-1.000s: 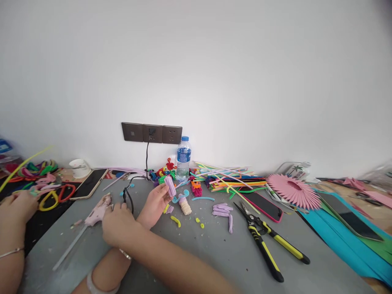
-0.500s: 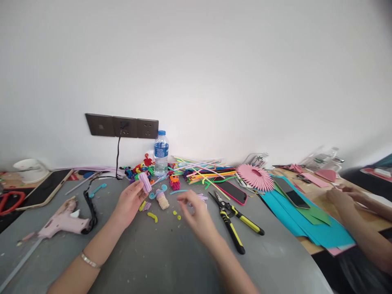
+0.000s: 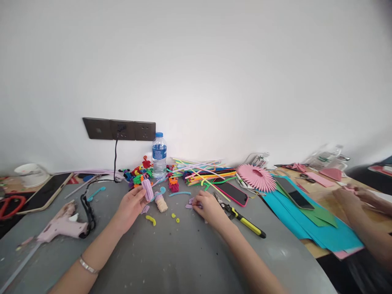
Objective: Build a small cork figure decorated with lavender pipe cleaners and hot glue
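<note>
A capped clear bottle [image 3: 159, 156] with a blue label holds clear liquid, standing against the white wall beyond the grey table [image 3: 183, 261]. Above the table, the left hand [image 3: 132, 203] pinches a ridged lilac bundle [image 3: 147, 190] of fuzzy strips side by side, while the right hand [image 3: 208, 207] touches loose lilac pieces [image 3: 190, 203], though whether its fingers grasp one cannot be told.

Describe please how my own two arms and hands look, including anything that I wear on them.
Your left hand has no glove, and a shiny, silvery band-like bracelet goes around that wrist. Your right hand has no glove either, and no bracelet shows on its wrist. No sleeve is visible on either forearm, nor any cable or marking.
</note>
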The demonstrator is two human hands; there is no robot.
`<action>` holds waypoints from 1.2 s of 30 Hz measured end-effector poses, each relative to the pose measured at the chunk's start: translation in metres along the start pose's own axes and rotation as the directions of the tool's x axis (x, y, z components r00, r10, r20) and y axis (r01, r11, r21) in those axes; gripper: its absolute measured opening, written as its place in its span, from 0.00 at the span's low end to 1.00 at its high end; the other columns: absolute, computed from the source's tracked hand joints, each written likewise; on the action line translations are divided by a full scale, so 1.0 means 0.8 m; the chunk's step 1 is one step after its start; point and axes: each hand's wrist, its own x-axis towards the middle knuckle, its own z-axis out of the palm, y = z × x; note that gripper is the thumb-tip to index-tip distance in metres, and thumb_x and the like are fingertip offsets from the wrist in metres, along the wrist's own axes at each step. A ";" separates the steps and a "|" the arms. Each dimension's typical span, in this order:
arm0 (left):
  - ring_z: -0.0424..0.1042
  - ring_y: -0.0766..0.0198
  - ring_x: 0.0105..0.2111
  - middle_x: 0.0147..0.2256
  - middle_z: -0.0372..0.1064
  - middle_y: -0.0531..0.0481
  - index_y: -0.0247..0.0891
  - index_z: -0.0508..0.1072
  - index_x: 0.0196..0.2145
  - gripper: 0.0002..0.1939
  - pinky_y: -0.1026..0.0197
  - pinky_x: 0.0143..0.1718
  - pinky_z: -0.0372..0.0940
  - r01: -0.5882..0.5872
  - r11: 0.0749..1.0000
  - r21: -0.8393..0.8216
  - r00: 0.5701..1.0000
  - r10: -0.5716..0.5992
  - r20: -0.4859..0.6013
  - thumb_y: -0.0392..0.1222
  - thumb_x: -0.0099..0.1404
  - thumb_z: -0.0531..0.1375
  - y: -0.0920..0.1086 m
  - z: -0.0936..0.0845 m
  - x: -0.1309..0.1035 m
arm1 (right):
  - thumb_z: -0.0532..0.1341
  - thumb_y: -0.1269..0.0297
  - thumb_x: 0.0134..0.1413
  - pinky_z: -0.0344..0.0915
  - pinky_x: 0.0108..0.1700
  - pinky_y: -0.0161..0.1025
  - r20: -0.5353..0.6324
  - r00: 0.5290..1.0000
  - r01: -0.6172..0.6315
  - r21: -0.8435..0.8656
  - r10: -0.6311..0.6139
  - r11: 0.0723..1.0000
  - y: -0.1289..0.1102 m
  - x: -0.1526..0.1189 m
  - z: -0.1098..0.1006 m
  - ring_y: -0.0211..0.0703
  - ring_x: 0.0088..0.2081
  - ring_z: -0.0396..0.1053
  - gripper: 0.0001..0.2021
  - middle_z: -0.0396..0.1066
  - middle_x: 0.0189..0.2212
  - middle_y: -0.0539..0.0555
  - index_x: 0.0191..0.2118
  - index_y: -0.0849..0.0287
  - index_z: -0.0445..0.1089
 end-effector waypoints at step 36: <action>0.71 0.61 0.37 0.36 0.76 0.47 0.38 0.81 0.37 0.18 0.63 0.39 0.67 -0.120 0.922 0.367 0.992 0.095 0.083 0.53 0.53 0.70 -0.010 -0.008 0.000 | 0.69 0.61 0.41 0.64 0.30 0.36 0.011 0.998 -0.024 0.970 0.054 0.243 -0.119 0.075 0.047 0.37 0.25 0.65 0.09 0.69 0.22 0.47 0.28 0.58 0.72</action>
